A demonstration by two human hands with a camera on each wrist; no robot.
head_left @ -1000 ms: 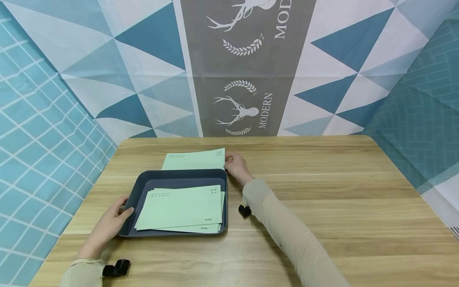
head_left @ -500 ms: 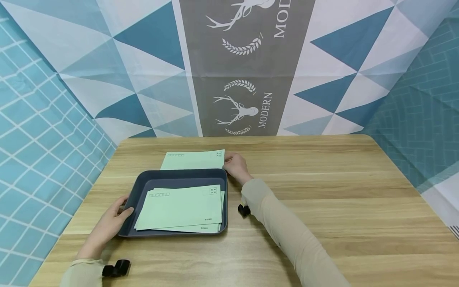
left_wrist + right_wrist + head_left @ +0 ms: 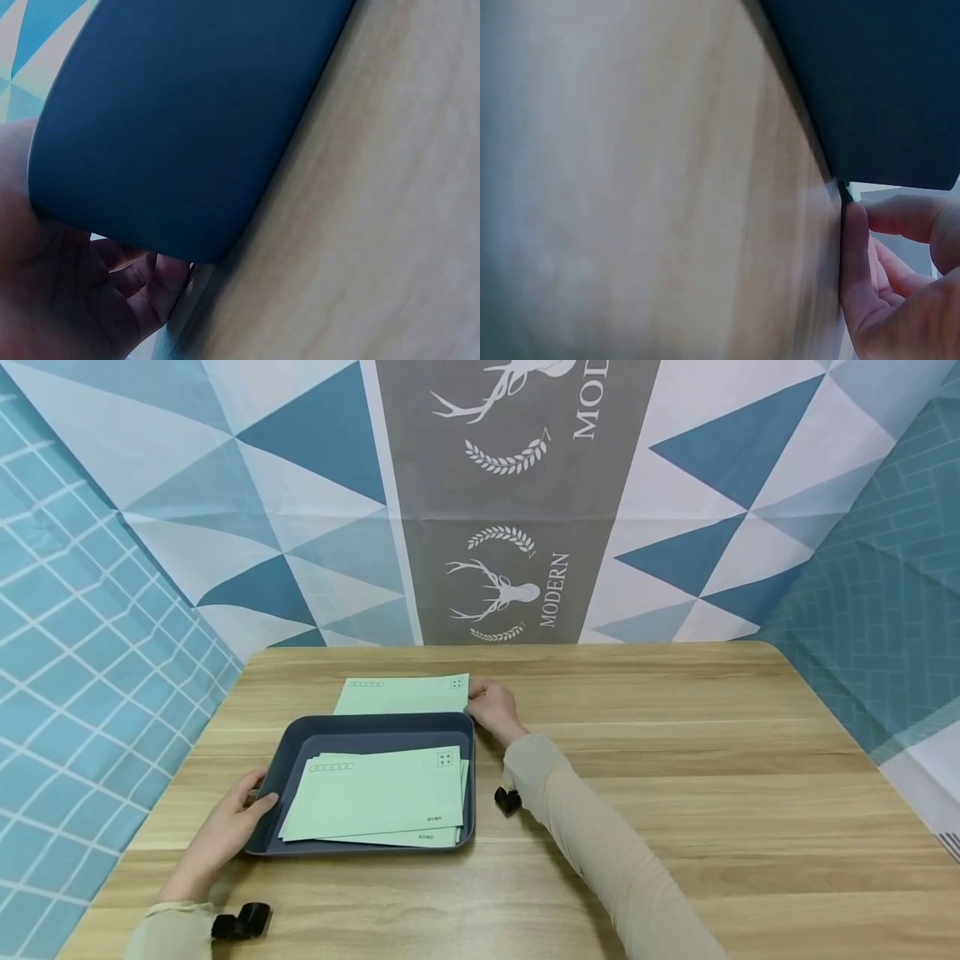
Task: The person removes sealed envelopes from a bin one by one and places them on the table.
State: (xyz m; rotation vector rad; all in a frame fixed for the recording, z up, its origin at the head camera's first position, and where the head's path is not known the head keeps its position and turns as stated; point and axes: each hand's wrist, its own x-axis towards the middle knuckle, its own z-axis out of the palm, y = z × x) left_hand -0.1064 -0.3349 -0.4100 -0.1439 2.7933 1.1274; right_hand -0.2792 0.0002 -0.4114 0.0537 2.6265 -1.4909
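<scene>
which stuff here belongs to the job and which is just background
Likely the job:
dark tray, gripped by the left hand
green envelopes inside it
rear envelope, pinched by the right hand

Background:
wooden table
patterned backdrop

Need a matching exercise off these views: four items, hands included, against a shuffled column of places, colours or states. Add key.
Things
1. Tray
2. Envelope pile
3. Left hand
4. Right hand

Places, colours or states
A. Pinching the right edge of the far envelope
B. Pale green, with small printed boxes
C. Gripping a side wall, thumb over the rim
D. Dark blue-grey, with rounded corners

Pairs: 1-D, 2-B, 3-C, 4-A
</scene>
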